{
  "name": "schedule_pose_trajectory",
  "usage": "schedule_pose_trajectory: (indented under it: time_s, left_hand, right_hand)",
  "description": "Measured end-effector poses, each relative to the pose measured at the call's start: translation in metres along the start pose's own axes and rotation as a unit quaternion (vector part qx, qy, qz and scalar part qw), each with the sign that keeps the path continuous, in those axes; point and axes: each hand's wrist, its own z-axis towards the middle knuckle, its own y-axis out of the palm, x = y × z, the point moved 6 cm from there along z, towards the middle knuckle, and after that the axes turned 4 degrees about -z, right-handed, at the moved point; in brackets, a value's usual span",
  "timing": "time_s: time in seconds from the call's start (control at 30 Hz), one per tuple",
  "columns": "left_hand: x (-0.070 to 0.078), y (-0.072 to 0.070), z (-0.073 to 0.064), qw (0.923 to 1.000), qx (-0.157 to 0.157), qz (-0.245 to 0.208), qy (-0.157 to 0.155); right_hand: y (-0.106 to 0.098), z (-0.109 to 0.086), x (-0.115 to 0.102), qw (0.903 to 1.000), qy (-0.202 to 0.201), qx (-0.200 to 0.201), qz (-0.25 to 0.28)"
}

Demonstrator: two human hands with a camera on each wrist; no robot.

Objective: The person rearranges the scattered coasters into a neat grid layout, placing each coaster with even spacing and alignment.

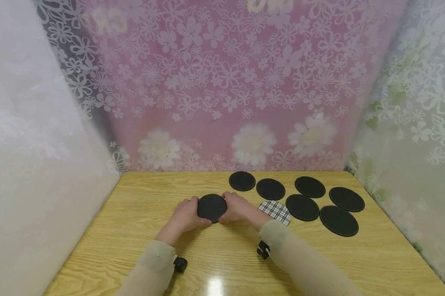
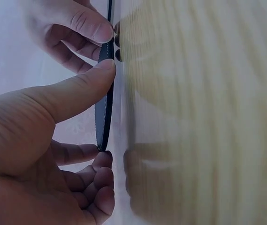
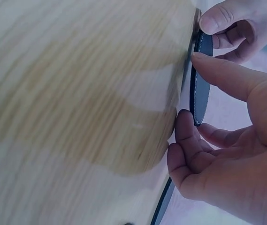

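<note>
A black round coaster with pale stitching along its rim is held level, close over the wooden table. My left hand pinches its left side, with the thumb at the near edge and fingers round the far side. On the opposite side, my right hand grips the rim the same way. Seen edge-on in the left wrist view, the coaster lies between thumb and fingertips. In the right wrist view, fingertips curl below the coaster. Just beyond my right wrist lies a plaid coaster, partly covered by it.
Several more black coasters lie spread flat over the right and back right of the wooden table. A pink flowered cloth hangs behind the table, with pale cloths at both sides. Each wrist carries a small black camera.
</note>
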Motion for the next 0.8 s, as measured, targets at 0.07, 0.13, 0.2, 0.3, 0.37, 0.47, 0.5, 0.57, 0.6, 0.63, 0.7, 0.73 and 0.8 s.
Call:
schedule_pose_trajectory:
  time_s: [0.07,0.13,0.2,0.3,0.37,0.47,0.5,0.57,0.6,0.63,0.7,0.73,0.8]
  left_hand:
    - [0.004,0.001,0.001,1.0,0.003,-0.002,0.005]
    - [0.007,0.002,0.003,1.0,0.003,-0.003,0.007]
    - [0.009,0.004,0.005,1.0,0.003,-0.003,0.003]
    - [0.011,0.007,0.007,1.0,0.002,-0.004,-0.006]
    - [0.011,0.009,0.007,0.9999,0.001,-0.005,-0.01]
    - [0.01,0.011,0.008,0.9999,0.0,-0.005,-0.011]
    - [0.01,0.012,0.008,0.9999,0.0,-0.006,-0.01]
    - [0.01,0.013,0.009,0.9999,0.0,-0.006,-0.009]
    - [0.01,0.013,0.009,0.9999,0.0,-0.006,-0.009]
    - [0.009,0.013,0.009,1.0,0.001,-0.004,-0.009]
    - [0.009,0.013,0.01,1.0,0.001,-0.001,-0.009]
    - [0.009,0.013,0.01,1.0,0.0,0.001,-0.009]
    - [0.009,0.014,0.01,0.9999,-0.002,0.005,-0.01]
  right_hand:
    - [-0.002,0.0,0.004,1.0,0.001,0.001,0.003]
    - [-0.003,-0.001,0.008,1.0,0.002,0.0,0.003]
    - [-0.004,-0.001,0.011,1.0,0.004,-0.002,0.004]
    - [-0.004,-0.001,0.014,0.9999,0.008,-0.007,0.005]
    - [-0.005,0.0,0.016,0.9999,0.012,-0.01,0.007]
    - [-0.004,0.002,0.017,0.9998,0.017,-0.011,0.005]
    - [-0.004,0.002,0.017,0.9998,0.017,-0.01,0.003]
    - [-0.003,0.003,0.018,0.9998,0.018,-0.009,0.0]
    - [-0.004,0.003,0.018,0.9998,0.017,-0.008,-0.001]
    - [-0.004,0.003,0.018,0.9998,0.017,-0.007,-0.002]
    - [-0.005,0.003,0.018,0.9999,0.015,-0.006,-0.002]
    - [-0.004,0.004,0.018,0.9999,0.014,-0.007,-0.001]
    - [-0.004,0.004,0.017,0.9999,0.013,-0.007,0.001]
